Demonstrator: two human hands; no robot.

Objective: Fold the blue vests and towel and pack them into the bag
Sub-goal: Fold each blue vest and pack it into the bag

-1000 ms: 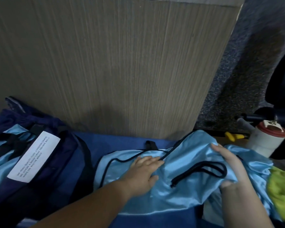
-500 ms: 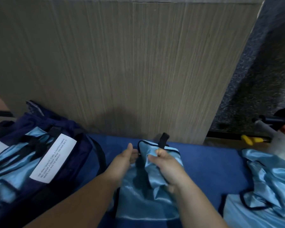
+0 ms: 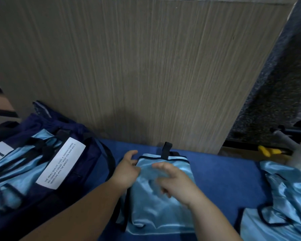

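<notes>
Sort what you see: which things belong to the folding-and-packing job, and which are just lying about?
Job in hand: folded vest; navy bag; packed vests inside it; unfolded vests at the right.

Lying about: yellow-handled tool; wood panel behind.

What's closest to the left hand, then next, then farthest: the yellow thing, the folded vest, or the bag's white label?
1. Folded vest: touching the left hand, just right of it.
2. White label: on the bag, left.
3. Yellow thing: far right, back.
</notes>
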